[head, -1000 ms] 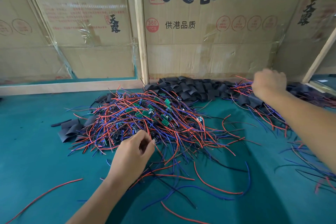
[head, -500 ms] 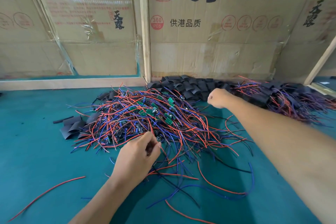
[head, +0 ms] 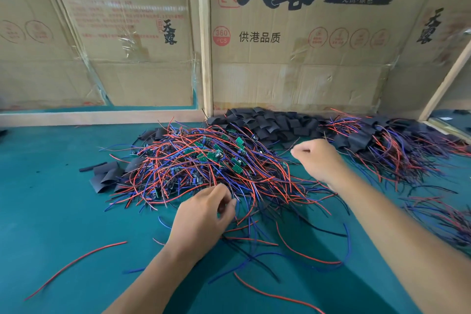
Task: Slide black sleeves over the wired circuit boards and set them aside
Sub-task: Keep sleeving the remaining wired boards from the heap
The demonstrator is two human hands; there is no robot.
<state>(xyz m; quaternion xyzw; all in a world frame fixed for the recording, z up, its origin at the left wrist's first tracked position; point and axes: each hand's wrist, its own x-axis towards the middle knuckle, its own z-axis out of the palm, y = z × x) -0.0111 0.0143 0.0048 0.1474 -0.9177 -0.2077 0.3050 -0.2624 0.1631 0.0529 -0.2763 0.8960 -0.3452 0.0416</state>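
Teal felt covers the table [head: 51,199], and at its middle lies a tangled pile of wired circuit boards [head: 204,166], small green boards on red and blue wires. Behind the pile, against a cardboard wall [head: 293,71], sits a heap of black sleeves [head: 267,122]; a few more sleeves [head: 107,176] lie left of the pile. Right of the pile rests a stack of sleeved boards [head: 387,140], set aside.

The left hand [head: 201,217] is at the pile's near edge, its grip pinching wires there. The right hand [head: 316,158] hovers over the pile's right edge, fingers curled; whether that grip holds a sleeve cannot be told.

To do this step well, the person should probably lift one board free by its wires slowly, so neighbours do not drag along, then bring a sleeve to it.

The board being picked is hidden under the left fingers. The sleeved stack is cut off at the frame's right edge.
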